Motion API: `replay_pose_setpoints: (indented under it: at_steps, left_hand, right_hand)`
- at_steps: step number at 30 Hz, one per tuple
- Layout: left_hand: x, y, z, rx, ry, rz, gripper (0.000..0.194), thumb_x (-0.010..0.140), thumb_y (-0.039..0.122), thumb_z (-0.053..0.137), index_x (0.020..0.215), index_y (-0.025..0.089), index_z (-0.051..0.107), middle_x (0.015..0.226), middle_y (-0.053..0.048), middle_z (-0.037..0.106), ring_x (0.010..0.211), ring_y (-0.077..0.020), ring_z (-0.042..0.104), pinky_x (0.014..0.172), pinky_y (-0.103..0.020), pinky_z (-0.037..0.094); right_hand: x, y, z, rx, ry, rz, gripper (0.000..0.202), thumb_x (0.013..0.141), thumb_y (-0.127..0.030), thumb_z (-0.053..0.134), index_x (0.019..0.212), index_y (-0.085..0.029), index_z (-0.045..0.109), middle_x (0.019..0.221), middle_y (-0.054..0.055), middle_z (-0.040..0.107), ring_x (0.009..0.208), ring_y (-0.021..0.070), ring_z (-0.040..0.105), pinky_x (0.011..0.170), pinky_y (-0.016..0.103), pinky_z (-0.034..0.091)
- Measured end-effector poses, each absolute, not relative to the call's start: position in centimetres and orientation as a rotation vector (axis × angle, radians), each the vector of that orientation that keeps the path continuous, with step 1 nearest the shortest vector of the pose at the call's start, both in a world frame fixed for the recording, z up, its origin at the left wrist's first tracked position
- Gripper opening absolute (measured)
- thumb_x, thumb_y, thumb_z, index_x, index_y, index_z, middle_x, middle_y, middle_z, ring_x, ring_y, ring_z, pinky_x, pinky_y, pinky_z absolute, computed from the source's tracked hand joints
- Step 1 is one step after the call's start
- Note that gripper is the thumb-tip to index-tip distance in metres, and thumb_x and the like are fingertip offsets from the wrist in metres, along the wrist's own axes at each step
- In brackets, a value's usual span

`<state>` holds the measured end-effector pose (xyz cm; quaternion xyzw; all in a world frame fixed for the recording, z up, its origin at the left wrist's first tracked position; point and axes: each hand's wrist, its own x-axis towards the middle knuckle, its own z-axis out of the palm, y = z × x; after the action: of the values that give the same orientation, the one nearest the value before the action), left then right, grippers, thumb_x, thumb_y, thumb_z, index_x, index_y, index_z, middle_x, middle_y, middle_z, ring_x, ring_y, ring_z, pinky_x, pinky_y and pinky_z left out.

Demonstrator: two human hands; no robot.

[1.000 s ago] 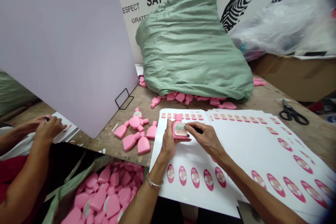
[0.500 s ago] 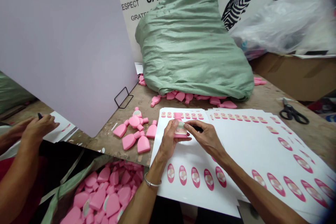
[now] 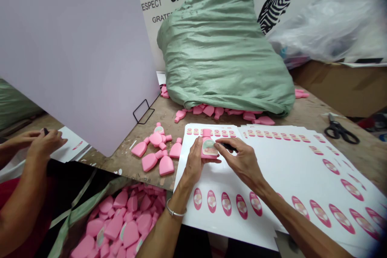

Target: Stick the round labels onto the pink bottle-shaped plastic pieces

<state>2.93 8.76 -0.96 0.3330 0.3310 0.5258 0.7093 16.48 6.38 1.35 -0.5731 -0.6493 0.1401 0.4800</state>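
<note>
My left hand is wrapped round a small pink bottle, which stands upright above the sticker sheets. On the bottle's front face sits a pale green label. My right hand is closed round a dark, slim tool, and its thumb and fingertip touch the right edge of the label. Several pink bottles lie on the table just left of the sheets. Oval pink stickers run along the sheet's near edge.
A green sack rests on pink bottles behind the sheets. Black scissors lie at the right. An open sack of bottles is below the table edge. A grey panel stands at the left, with another person's hands beyond it.
The label now lies flatter against the bottle's face and shows more fully. My right fingertips have shifted slightly to its right edge. The view has moved a little.
</note>
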Motion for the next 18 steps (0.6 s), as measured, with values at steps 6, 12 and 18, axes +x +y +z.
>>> replay_pose_setpoints:
  at_steps: [6,12,18]
  left_hand:
    - [2.7,8.6,-1.1,0.765,0.937,1.302,0.040,0.071,0.037,0.072,0.103,0.017,0.062,0.138,-0.013,0.045,0.127,-0.0346,0.043,0.077,-0.032,0.059]
    - [2.8,8.4,-0.2,0.728,0.898,1.234,0.043,0.077,0.048,0.063,0.103,0.014,0.059,0.127,-0.015,0.054,0.105,-0.0304,0.061,0.068,-0.032,0.059]
    - [2.4,8.4,0.1,0.701,0.703,1.138,0.052,0.084,0.057,0.045,0.096,0.009,0.059,0.079,-0.011,0.064,0.067,-0.0208,0.064,0.061,-0.038,0.058]
  right_hand:
    - [16.6,5.9,1.8,-1.426,-1.696,-0.028,0.025,0.085,-0.044,0.056,0.084,-0.023,0.069,0.079,0.005,0.069,0.075,0.0196,0.059,0.078,0.036,0.041]
    - [17.0,6.0,1.8,-1.455,-1.722,-0.038,0.025,0.084,-0.045,0.058,0.086,-0.023,0.069,0.079,0.005,0.069,0.076,0.0200,0.059,0.076,0.036,0.040]
    - [17.9,6.7,1.3,-1.454,-1.593,0.289,0.031,0.077,-0.050,0.064,0.092,-0.023,0.067,0.091,0.006,0.069,0.078,0.0206,0.060,0.073,0.036,0.047]
